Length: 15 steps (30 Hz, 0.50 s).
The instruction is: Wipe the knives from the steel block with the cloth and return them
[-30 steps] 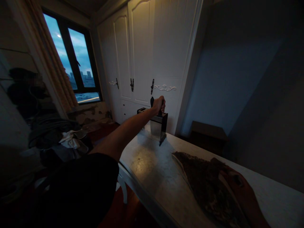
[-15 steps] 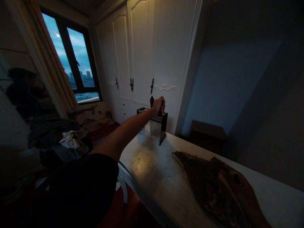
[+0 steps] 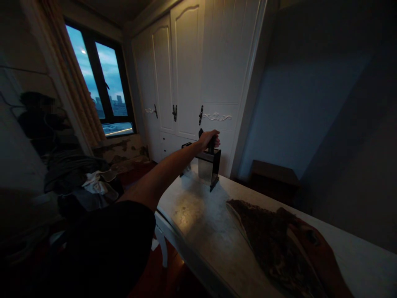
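My left hand (image 3: 211,139) is stretched out over the far end of the table, its fingers wrapped round a black upright handle (image 3: 211,147). That handle rises from a boxy stand (image 3: 206,170) with a black frame and a pale metallic panel; it looks like a knife block. Another dark handle (image 3: 201,132) sticks up just behind my wrist. On the right, my right hand (image 3: 307,238) is in deep shadow, closed on a brown patterned cloth (image 3: 266,231) that lies partly folded on the table. Its fingertips are hard to make out.
The pale marble-look table (image 3: 211,223) runs from the stand to the lower right. Behind it are a white wardrobe (image 3: 186,74) and a low dark cabinet (image 3: 274,174). Clothes (image 3: 99,182) are heaped at left, near a dim person-like figure (image 3: 37,120).
The view has shifted slightly, moving the scene a little right and down. My left hand stays at the stand, and its thumb now points out to the right. My right hand remains on the cloth.
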Available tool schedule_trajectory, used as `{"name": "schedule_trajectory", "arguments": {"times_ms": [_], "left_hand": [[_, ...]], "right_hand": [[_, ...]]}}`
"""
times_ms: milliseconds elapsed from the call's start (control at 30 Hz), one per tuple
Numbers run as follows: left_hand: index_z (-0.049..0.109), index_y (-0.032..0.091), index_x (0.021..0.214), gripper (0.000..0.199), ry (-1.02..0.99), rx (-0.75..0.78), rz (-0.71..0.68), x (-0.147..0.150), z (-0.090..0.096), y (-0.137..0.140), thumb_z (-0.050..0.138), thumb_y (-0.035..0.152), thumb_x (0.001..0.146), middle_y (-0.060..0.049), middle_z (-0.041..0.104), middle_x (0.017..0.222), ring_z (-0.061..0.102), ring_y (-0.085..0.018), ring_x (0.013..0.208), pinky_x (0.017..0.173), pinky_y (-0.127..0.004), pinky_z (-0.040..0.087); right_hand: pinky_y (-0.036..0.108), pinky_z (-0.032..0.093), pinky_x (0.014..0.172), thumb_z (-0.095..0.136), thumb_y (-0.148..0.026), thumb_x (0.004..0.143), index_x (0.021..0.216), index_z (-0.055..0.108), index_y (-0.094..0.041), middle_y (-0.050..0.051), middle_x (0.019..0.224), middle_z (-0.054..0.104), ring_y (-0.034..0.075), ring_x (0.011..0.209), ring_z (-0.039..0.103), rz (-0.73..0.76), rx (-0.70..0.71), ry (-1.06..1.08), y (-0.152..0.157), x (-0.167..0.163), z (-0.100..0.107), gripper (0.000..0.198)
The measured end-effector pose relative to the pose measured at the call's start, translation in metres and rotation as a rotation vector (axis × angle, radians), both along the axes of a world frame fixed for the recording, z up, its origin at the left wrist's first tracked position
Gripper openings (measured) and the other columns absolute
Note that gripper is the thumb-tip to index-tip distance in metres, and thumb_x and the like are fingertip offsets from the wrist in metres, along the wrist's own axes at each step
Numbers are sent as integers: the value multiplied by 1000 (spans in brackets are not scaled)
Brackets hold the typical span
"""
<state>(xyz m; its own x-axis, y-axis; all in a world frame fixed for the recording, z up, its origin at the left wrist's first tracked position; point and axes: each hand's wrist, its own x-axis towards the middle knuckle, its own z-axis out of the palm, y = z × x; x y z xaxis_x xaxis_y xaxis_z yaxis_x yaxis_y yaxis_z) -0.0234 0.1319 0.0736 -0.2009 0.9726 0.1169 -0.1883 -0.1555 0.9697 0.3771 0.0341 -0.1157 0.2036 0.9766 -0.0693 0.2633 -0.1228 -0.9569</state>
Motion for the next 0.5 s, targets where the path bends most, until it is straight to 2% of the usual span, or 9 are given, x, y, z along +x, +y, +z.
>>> {"name": "schedule_trajectory", "arguments": {"times_ms": [200,267,367,500], "left_hand": [[52,10,79,18,50,95,45,-7,11,-5,66,22,81,-6,60,67,62,-16,59,65,-32,50],[51,10,81,20,73,108,84,-10,16,-6,67,22,80,-7,61,69,63,-16,62,68,-34,51],[50,11,84,21,122,107,141,-12,24,-6,67,23,80,-9,64,75,64,-17,64,72,-35,51],[51,11,83,20,160,121,193,-13,42,-9,66,24,81,-9,64,77,64,-16,64,67,-30,48]], "right_hand": [[44,49,77,72,-74,36,116,63,-18,13,117,65,38,99,61,-1,-26,0,2,1,-1,99],[43,50,75,72,-74,35,116,63,-18,13,116,65,37,98,61,-3,-43,8,1,0,1,99],[44,49,84,70,-74,37,116,63,-19,12,117,65,37,102,60,-5,-49,-31,-2,-2,5,97],[47,45,96,69,-72,37,117,61,-18,13,122,62,38,108,58,25,-44,-9,-5,-4,9,97]]}}
